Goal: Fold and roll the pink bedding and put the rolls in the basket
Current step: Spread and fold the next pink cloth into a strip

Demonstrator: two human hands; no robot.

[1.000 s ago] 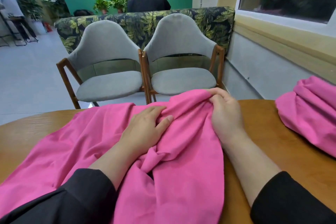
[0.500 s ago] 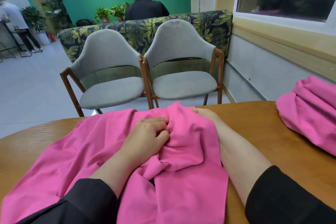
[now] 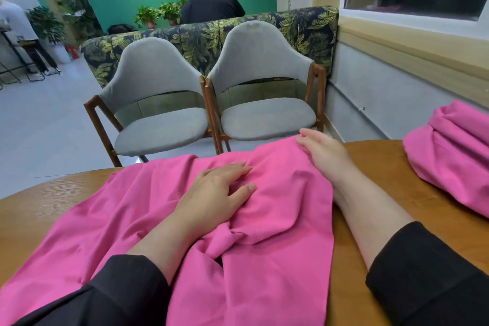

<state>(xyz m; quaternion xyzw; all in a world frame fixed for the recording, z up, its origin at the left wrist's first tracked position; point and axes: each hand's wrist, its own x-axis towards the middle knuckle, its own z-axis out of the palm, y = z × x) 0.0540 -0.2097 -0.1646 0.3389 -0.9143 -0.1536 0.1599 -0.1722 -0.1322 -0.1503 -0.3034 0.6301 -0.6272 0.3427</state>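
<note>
I judge the task early: left hand (image 3: 211, 193) lies flat, grip open, on the unrolled pink bedding (image 3: 277, 233) at lower centre of the tabletop (image 3: 39, 209), right hand (image 3: 322, 151), fingers extended, touching its far edge; no basket seen.

Views: one, worn on the person's head.
Facing: forward and down across the counter (image 3: 370, 222) toward two grey chairs (image 3: 206, 103).
Nearness: close; forearms fill the bottom edge.
Lens: wide-angle, edges bowed.
Overlap: none, single view.
</note>
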